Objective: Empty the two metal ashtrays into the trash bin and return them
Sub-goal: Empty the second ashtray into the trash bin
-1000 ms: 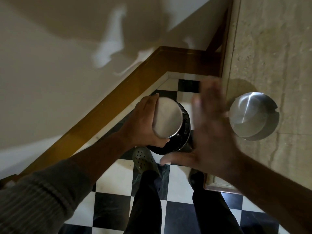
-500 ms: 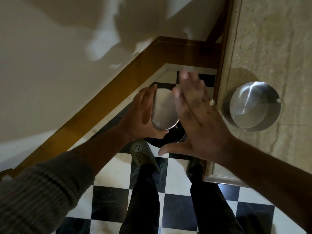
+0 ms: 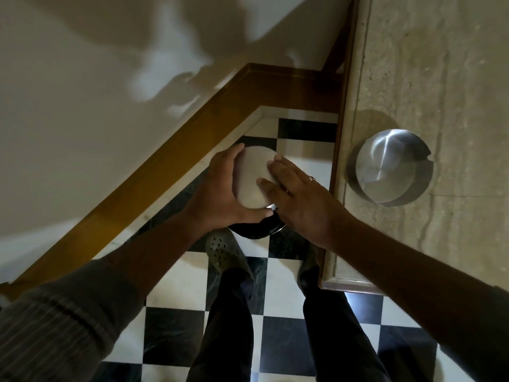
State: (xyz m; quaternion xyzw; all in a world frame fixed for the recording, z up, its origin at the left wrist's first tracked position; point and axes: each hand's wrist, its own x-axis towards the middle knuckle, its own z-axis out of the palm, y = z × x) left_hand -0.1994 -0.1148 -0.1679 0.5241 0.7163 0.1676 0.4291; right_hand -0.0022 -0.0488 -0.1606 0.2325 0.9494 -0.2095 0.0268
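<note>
One round metal ashtray (image 3: 252, 175) is upside down, its flat bottom facing me, above the dark trash bin (image 3: 254, 230) on the floor. My left hand (image 3: 220, 194) grips its left rim and side. My right hand (image 3: 300, 197) lies flat with its fingers spread on the ashtray's bottom at the right. Most of the bin is hidden under the ashtray and both hands. A second metal ashtray (image 3: 391, 166) stands upright on the stone counter (image 3: 454, 78) to the right, with a notch in its rim; neither hand touches it.
The floor (image 3: 176, 288) is black and white checkered tile. A wooden baseboard (image 3: 170, 161) runs along the wall at the left. The counter's edge (image 3: 338, 172) is close beside the bin. My two legs and shoes (image 3: 223, 252) stand just before the bin.
My right hand has moved left from near the counter and now rests flat on the upturned ashtray's bottom. The left hand keeps its grip over the bin.
</note>
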